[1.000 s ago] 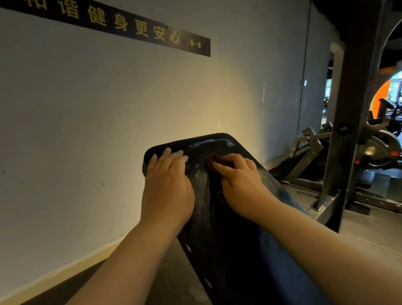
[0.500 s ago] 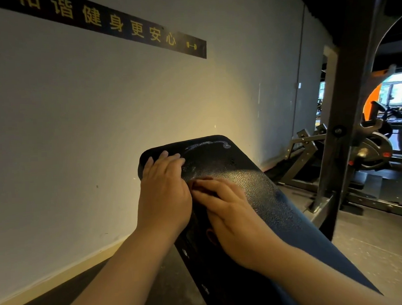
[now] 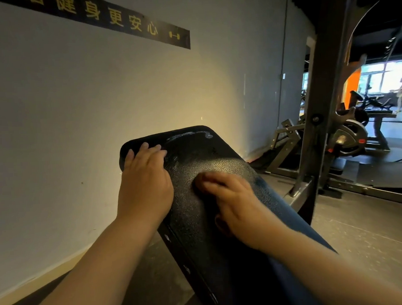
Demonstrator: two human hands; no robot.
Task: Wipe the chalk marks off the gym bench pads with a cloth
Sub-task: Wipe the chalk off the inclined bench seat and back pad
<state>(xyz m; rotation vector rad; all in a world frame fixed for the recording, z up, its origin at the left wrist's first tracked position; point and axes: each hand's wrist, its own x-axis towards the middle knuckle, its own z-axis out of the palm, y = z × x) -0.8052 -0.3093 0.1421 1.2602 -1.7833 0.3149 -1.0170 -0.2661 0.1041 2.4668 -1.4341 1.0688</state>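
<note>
Left hand (image 3: 145, 184) flat on bench pad (image 3: 195, 150), fingers (image 3: 147, 149) straight; right hand (image 3: 234, 204) mid-pad, fingers blurred, grasp unclear.

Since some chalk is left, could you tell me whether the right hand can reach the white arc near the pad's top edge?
Probably yes: the right hand rests on the pad below the chalk arc, only bare pad between; the left hand lies aside.

We recorded the bench pad (image 3: 219, 165) as a black, pebble-grained, leather-like covering with a soft sheen, chalk-dusted near its top edge; the upright post (image 3: 324, 100) was matt metal.
</note>
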